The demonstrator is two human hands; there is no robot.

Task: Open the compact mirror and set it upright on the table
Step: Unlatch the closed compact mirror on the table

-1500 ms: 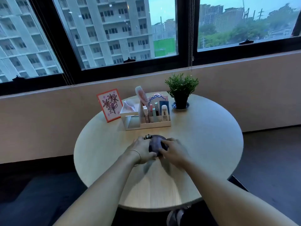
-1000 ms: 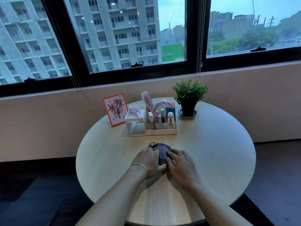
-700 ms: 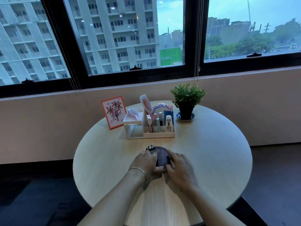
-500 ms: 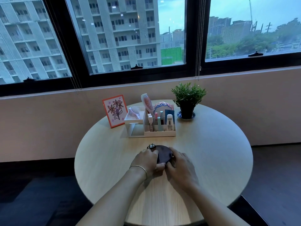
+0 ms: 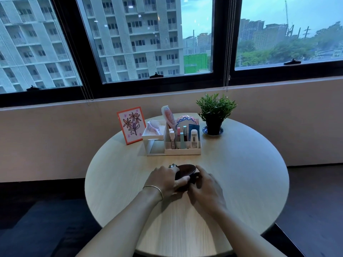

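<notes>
dark round compact mirror on the table (lid partly raised)

compact mirror: 1 | hands: 2 | plant: 1 | framed picture: 1

A round, pale wood tabletop stands below a dark-framed window. Toward its far edge sits a white organiser, holding a pink comb, a small hairbrush in its left compartment, and several tubes and bottles upright in its right one. Just left of the organiser, an orange-framed flower drawing leans upright. To the right, near the far edge, a green potted plant stands on a blue-patterned saucer.
</notes>
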